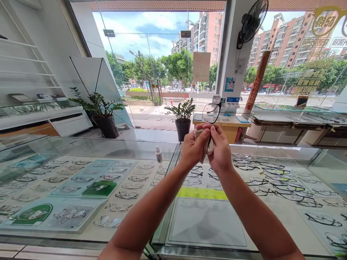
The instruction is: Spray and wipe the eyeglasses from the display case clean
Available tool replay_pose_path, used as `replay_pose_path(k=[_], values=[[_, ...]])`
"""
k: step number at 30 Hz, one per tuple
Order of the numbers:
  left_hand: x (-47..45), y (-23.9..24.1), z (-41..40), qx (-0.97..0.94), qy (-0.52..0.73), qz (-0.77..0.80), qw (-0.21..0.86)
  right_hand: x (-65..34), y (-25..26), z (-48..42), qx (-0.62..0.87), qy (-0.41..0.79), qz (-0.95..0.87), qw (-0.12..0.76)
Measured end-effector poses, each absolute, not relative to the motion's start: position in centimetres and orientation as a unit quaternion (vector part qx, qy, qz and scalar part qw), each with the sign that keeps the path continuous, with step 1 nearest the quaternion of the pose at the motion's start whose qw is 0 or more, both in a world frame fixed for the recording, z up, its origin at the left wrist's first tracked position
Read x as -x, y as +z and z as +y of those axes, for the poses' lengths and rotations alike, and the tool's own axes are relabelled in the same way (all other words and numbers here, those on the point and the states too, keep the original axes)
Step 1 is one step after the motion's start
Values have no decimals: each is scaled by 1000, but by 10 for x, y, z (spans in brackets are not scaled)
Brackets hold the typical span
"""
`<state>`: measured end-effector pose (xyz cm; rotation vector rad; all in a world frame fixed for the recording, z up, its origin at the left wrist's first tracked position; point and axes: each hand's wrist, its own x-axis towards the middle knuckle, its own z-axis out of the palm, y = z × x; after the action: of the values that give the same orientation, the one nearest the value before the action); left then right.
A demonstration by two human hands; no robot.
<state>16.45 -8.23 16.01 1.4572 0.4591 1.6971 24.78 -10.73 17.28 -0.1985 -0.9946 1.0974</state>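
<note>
Both my hands are raised together above the glass display counter (108, 146). My left hand (193, 146) is closed on a pale cleaning cloth (210, 146) bunched between the two hands. My right hand (221, 150) is closed around the same cloth and a pair of black-rimmed glasses (211, 112). One lens sticks up above my fingers. The rest of the frame is hidden inside the cloth and hands.
Below the glass lie several rows of spectacle frames (114, 177) on trays. A small spray bottle (159, 154) stands on the counter left of my hands. Two potted plants (183, 119), a second counter (226, 124) and a wall fan (252, 20) stand by the shop window.
</note>
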Motion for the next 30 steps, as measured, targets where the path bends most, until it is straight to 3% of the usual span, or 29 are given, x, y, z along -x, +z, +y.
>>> replay_pose_path(k=[9,15,18,21,30], values=[[-156,173,-83,-577,595,162,536,-282,183,-104,129,444,-482,744],[-145,178,-74,-524,641,178,533,-304,193,-100,138,423,-438,781],[-143,177,-77,-551,671,183,462,-305,193,-99,132,415,-439,785],[-146,176,-92,-617,695,205,308,-302,191,-98,155,372,-457,793],[-174,158,-111,-824,538,167,64,-286,178,-97,200,304,-414,834]])
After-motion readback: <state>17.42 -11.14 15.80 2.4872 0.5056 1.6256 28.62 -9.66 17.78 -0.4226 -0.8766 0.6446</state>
